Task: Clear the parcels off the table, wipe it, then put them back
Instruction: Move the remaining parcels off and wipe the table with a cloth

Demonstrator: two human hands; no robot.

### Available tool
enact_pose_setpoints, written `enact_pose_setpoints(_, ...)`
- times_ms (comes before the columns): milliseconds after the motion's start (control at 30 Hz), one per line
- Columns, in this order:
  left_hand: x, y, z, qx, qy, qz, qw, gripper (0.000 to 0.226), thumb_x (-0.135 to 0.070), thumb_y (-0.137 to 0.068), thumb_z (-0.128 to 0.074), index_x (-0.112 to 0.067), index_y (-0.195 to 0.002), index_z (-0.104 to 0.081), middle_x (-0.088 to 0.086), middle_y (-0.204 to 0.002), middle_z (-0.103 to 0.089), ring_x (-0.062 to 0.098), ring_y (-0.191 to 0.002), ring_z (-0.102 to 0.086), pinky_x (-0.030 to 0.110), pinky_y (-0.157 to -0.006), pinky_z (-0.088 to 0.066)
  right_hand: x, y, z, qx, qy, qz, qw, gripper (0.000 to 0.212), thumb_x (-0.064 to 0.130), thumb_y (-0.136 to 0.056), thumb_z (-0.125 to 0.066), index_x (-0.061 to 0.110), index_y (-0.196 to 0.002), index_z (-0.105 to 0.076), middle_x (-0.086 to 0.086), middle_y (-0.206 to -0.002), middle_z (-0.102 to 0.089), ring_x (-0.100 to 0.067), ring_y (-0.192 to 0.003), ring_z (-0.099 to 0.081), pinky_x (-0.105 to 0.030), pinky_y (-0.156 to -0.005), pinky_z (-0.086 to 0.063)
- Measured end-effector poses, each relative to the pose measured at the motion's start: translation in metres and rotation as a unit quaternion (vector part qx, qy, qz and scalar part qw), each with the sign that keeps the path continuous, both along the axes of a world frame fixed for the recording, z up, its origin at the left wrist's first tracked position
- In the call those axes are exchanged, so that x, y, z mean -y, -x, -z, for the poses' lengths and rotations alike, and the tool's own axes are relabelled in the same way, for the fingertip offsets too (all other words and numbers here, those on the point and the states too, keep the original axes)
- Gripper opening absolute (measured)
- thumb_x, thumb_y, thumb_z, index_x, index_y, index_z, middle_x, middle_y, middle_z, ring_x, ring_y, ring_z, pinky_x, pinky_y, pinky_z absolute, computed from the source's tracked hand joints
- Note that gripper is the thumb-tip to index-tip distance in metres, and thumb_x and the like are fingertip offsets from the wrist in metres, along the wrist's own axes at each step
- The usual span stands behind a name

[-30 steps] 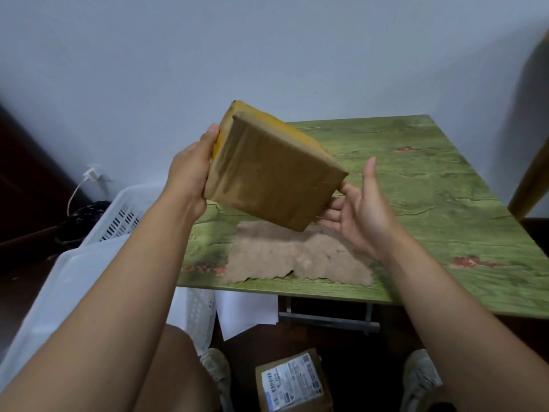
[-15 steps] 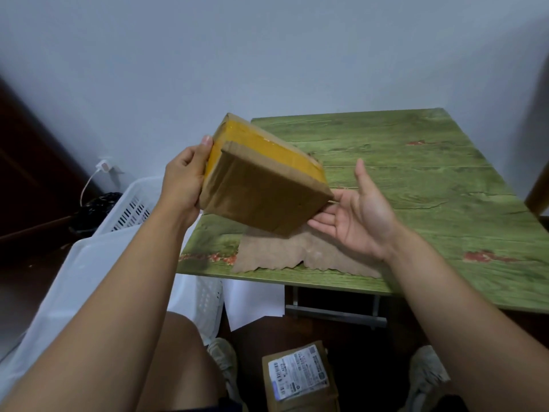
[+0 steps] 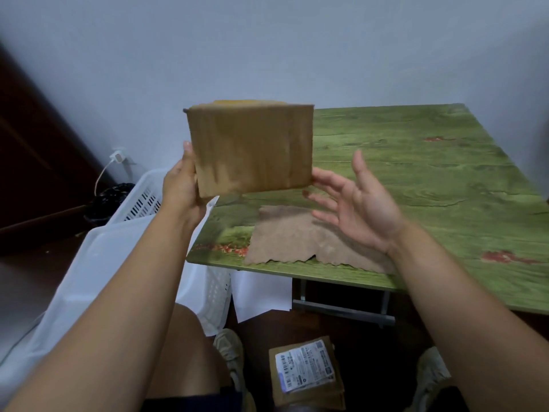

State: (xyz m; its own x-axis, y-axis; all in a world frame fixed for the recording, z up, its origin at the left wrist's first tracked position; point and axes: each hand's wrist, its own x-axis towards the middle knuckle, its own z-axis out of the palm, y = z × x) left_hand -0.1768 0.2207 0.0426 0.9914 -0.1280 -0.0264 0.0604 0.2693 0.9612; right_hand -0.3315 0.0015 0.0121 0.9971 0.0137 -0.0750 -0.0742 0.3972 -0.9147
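The only printing is on a white shipping label (image 3: 306, 368) with barcodes stuck to the parcel on the floor (image 3: 307, 373), below the right hand (image 3: 361, 203), its print too small to read.

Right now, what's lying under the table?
A labelled parcel lies on the floor, with white paper near the basket. The tabletop hides anything farther back.

Two parcels show, one held up (image 3: 252, 147) and one on the floor (image 3: 306, 371), plus one brown cloth (image 3: 300, 236), one table (image 3: 430, 173), one white basket (image 3: 139, 197) and two hands, left (image 3: 181, 185) and right (image 3: 359, 203).
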Motion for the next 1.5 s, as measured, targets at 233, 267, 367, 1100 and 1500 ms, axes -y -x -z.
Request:
enact_pose_setpoints(233, -0.039, -0.002, 0.015, -0.019, -0.02, 0.01, 1.0, 0.024, -0.032, -0.102, -0.046, -0.02, -0.115, -0.064, 0.003, -0.102, -0.074, 0.021, -0.09, -0.072, 0.031, -0.068, -0.058, -0.03, -0.01, 0.0, 0.042, 0.067, 0.017, 0.997, 0.077, 0.073, -0.085, -0.022, 0.032, -0.15, -0.03, 0.008, -0.156, -0.03, -0.013, -0.142, -0.032, -0.046, -0.117, -0.024)
enact_pose_setpoints(267, -0.045, -0.001, 0.016, -0.024, -0.017, 0.011, 0.999, 0.024, -0.031, -0.103, -0.046, -0.02, -0.113, -0.064, 0.003, -0.1, -0.074, 0.02, -0.087, -0.072, 0.031, -0.068, -0.058, -0.036, -0.013, 0.001, 0.047, 0.073, 0.018, 0.996, 0.076, 0.072, -0.085, -0.024, 0.032, -0.15, -0.03, 0.01, -0.155, -0.031, -0.011, -0.141, -0.032, -0.045, -0.117, -0.024)
enact_pose_setpoints(367, -0.069, 0.004, 0.018, -0.036, -0.016, 0.021, 0.999, 0.025, -0.03, -0.102, -0.047, -0.019, -0.113, -0.067, 0.005, -0.103, -0.071, 0.02, -0.091, -0.069, 0.031, -0.071, -0.057, -0.056, -0.019, 0.005, 0.054, 0.099, 0.01, 0.994, 0.074, 0.067, -0.087, -0.025, 0.032, -0.152, -0.024, 0.015, -0.154, -0.031, -0.007, -0.141, -0.031, -0.043, -0.118, -0.023)
enact_pose_setpoints(1100, -0.263, 0.008, 0.087, -0.227, 0.136, -0.19, 0.946, 0.035, -0.006, -0.104, -0.031, -0.005, -0.13, -0.055, 0.01, -0.128, -0.06, 0.027, -0.101, -0.064, 0.036, -0.066, -0.057, -0.173, -0.058, 0.015, 0.056, 0.151, 0.053, 0.986, 0.056, 0.036, -0.089, -0.064, 0.033, -0.14, -0.04, 0.01, -0.139, -0.054, -0.001, -0.126, -0.05, -0.034, -0.112, -0.036)
enact_pose_setpoints(1500, -0.287, -0.024, 0.171, -0.349, 0.084, -0.246, 0.9, 0.027, -0.002, -0.097, -0.051, -0.004, -0.123, -0.053, 0.014, -0.129, -0.056, 0.031, -0.118, -0.054, 0.05, -0.08, -0.055, -0.166, -0.068, 0.025, 0.068, 0.303, 0.108, 0.944, 0.081, 0.054, -0.08, -0.068, 0.037, -0.147, -0.026, 0.013, -0.125, -0.063, -0.004, -0.121, -0.056, -0.032, -0.108, -0.042)
